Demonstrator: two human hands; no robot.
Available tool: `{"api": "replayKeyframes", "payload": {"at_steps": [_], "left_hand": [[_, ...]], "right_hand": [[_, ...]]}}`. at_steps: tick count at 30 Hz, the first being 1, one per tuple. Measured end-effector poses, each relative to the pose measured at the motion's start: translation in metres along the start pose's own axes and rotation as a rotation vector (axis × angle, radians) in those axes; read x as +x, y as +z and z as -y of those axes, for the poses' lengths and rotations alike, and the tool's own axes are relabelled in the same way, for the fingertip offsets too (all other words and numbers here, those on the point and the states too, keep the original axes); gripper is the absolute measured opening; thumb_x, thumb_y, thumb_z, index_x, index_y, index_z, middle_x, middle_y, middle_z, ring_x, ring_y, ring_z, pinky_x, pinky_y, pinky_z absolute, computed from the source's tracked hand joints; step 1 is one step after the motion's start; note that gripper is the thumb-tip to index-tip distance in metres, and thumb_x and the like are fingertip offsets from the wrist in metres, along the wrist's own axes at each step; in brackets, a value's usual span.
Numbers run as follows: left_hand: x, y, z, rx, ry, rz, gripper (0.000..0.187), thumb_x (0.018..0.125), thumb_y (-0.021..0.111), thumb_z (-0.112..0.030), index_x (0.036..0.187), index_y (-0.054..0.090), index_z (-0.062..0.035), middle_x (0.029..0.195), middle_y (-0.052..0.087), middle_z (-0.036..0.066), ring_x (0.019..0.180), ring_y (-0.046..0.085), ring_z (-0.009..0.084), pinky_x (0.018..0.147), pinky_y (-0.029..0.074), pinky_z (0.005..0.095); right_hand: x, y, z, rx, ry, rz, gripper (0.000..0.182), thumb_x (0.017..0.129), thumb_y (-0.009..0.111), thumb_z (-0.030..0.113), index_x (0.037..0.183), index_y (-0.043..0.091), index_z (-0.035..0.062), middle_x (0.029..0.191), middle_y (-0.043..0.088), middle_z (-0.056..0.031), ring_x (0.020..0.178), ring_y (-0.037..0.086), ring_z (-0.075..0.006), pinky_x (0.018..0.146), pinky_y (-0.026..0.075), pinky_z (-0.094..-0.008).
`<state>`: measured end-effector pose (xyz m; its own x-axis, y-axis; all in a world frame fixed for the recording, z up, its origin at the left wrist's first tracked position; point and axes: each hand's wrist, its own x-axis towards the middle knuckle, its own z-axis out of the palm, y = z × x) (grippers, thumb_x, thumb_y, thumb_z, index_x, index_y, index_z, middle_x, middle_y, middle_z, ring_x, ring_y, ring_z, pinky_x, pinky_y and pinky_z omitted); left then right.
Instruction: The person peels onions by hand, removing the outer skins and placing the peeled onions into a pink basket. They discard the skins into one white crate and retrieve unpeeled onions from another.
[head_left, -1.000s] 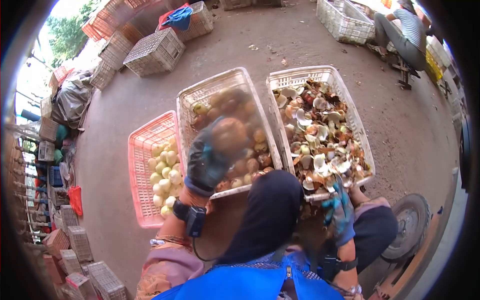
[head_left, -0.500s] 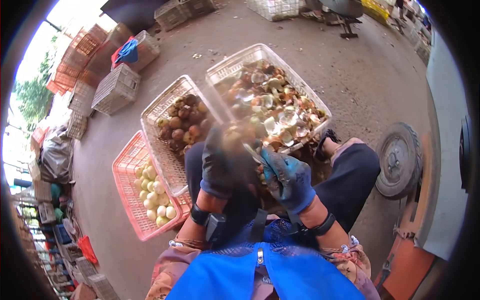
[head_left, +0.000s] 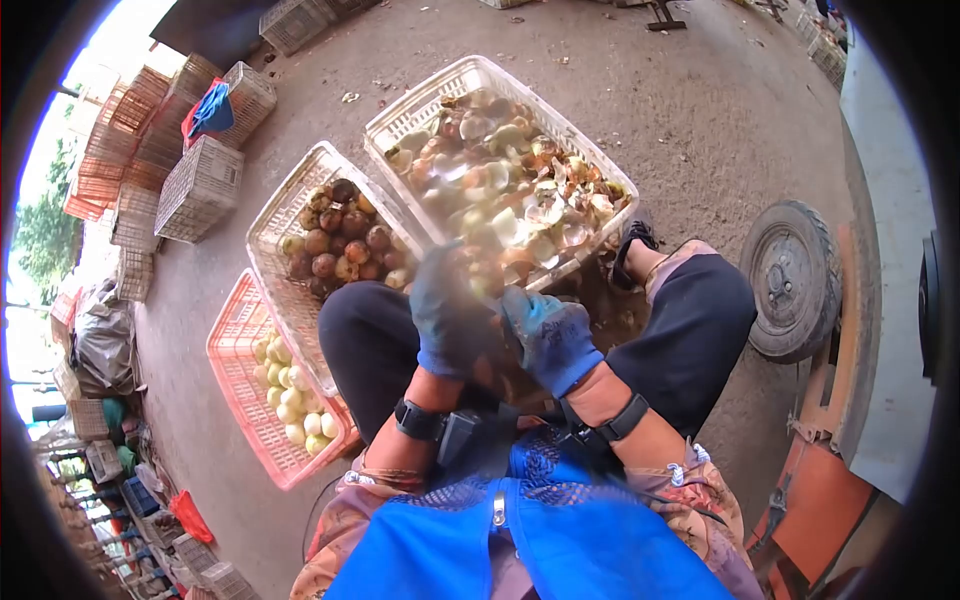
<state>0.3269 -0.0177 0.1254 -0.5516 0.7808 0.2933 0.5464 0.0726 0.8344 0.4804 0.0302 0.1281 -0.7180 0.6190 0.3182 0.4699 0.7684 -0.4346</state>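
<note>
My left hand (head_left: 443, 312), in a blue-grey glove, is closed in front of my lap, around what looks like an onion smeared by a blurred patch. Close on its right, my right hand (head_left: 550, 338) in a dirty blue glove is closed too. The thin knife it gripped half a second ago is barely visible now. Just beyond both hands, onion skins and trimmings (head_left: 560, 235) fill a white crate (head_left: 590, 150). Unpeeled reddish-brown onions (head_left: 345, 240) lie in a second white crate (head_left: 268, 235) to the left. Nearer on the left, peeled pale onions (head_left: 292, 400) lie in a pink crate (head_left: 235, 385).
My bent legs (head_left: 690, 315) flank the hands. On the right are a wheel (head_left: 792, 280) and an orange metal part (head_left: 820, 505). Stacked crates (head_left: 200, 188) stand at the far left, near a grey sack (head_left: 105, 340). Scraps dot the concrete floor (head_left: 700, 120).
The crates sit slightly further left and higher in view as my head has shifted. Both hands stay close together. The knife blade, distinct before, is now lost in the blur.
</note>
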Motion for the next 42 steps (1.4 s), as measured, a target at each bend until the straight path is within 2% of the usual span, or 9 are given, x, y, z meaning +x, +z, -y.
{"api": "replayKeyframes", "payload": {"at_steps": [6, 11, 13, 14, 17, 21, 25, 34, 42], "left_hand": [[-0.001, 0.009, 0.012, -0.501, -0.197, -0.152, 0.033, 0.106, 0.042, -0.027, 0.11, 0.064, -0.0038, 0.098, 0.066, 0.004, 0.084, 0.061, 0.0112, 0.076, 0.049, 0.023], [0.008, 0.005, -0.004, 0.32, 0.35, -0.213, 0.022, 0.102, 0.049, -0.019, 0.109, 0.063, -0.003, 0.099, 0.065, 0.003, 0.087, 0.059, 0.0101, 0.076, 0.048, 0.0239], [0.001, 0.017, 0.019, 0.297, 0.216, -0.154, 0.02, 0.099, 0.053, -0.018, 0.11, 0.063, -0.0032, 0.101, 0.064, 0.004, 0.088, 0.06, 0.0119, 0.077, 0.049, 0.026], [0.001, 0.019, 0.017, 0.279, 0.076, -0.095, 0.02, 0.096, 0.057, -0.017, 0.11, 0.063, -0.0033, 0.103, 0.064, 0.004, 0.089, 0.06, 0.0138, 0.078, 0.05, 0.0281], [0.011, 0.008, -0.025, 0.358, 0.43, -0.082, 0.022, 0.094, 0.059, -0.018, 0.111, 0.063, -0.0037, 0.105, 0.065, 0.006, 0.091, 0.062, 0.0179, 0.08, 0.051, 0.0328], [0.01, 0.027, 0.014, -0.16, -0.063, -0.066, 0.04, 0.099, 0.055, -0.042, 0.114, 0.063, -0.0054, 0.102, 0.067, 0.008, 0.093, 0.065, 0.0219, 0.082, 0.054, 0.0358], [0.006, 0.022, 0.011, -0.377, -0.175, -0.007, 0.046, 0.096, 0.055, -0.046, 0.115, 0.063, -0.0048, 0.101, 0.068, 0.01, 0.09, 0.065, 0.0234, 0.08, 0.054, 0.0356], [0.015, 0.019, -0.006, 0.196, 0.158, -0.016, 0.042, 0.089, 0.064, -0.035, 0.115, 0.061, -0.0018, 0.095, 0.068, 0.014, 0.084, 0.066, 0.0275, 0.074, 0.054, 0.0367], [0.015, 0.023, 0.001, 0.359, 0.2, -0.033, 0.043, 0.08, 0.072, -0.025, 0.112, 0.06, 0.0012, 0.087, 0.066, 0.019, 0.078, 0.066, 0.0323, 0.069, 0.053, 0.0389]], "right_hand": [[0.0, 0.014, 0.002, -0.124, 0.07, 0.09, 0.021, 0.092, 0.059, 0.029, 0.1, 0.051, 0.0114, 0.081, 0.064, -0.0087, 0.069, 0.067, -0.0277, 0.056, 0.05, -0.0427], [0.019, 0.005, 0.014, -0.162, 0.113, 0.093, 0.031, 0.086, 0.058, 0.018, 0.115, 0.057, 0.0084, 0.079, 0.065, -0.0069, 0.064, 0.069, -0.0241, 0.053, 0.054, -0.0419], [0.03, 0.001, 0.025, -0.289, 0.367, 0.213, 0.026, 0.086, 0.059, 0.016, 0.112, 0.058, 0.0089, 0.082, 0.067, -0.0105, 0.069, 0.072, -0.0269, 0.055, 0.056, -0.0422], [0.039, 0.01, 0.009, -0.119, 0.495, 0.391, 0.039, 0.077, 0.077, 0.033, 0.102, 0.062, 0.0066, 0.083, 0.069, -0.0154, 0.088, 0.072, -0.0324, 0.068, 0.057, -0.04], [0.024, 0.051, -0.058, 0.04, -0.126, 0.162, 0.029, 0.085, 0.073, 0.031, 0.095, 0.065, 0.0042, 0.084, 0.069, -0.0158, 0.077, 0.069, -0.0319, 0.068, 0.054, -0.0382], [0.017, 0.014, -0.054, 0.668, 0.38, -0.086, 0.02, 0.094, 0.063, 0.023, 0.098, 0.065, 0.0035, 0.084, 0.067, -0.0164, 0.073, 0.066, -0.0309, 0.066, 0.051, -0.0382], [0.018, -0.027, -0.039, 0.558, 0.264, -0.171, 0.018, 0.097, 0.055, 0.017, 0.102, 0.066, 0.0035, 0.088, 0.068, -0.0178, 0.076, 0.067, -0.0318, 0.067, 0.052, -0.0383], [0.017, -0.029, -0.029, 0.055, -0.064, 0.034, 0.017, 0.081, 0.067, 0.023, 0.094, 0.058, 0.0149, 0.083, 0.062, -0.0074, 0.074, 0.066, -0.0283, 0.058, 0.051, -0.0421], [0.022, -0.013, -0.012, -0.123, 0.103, 0.134, 0.022, 0.08, 0.067, 0.023, 0.098, 0.058, 0.0134, 0.085, 0.063, -0.0083, 0.077, 0.067, -0.0269, 0.061, 0.053, -0.0417]]}}
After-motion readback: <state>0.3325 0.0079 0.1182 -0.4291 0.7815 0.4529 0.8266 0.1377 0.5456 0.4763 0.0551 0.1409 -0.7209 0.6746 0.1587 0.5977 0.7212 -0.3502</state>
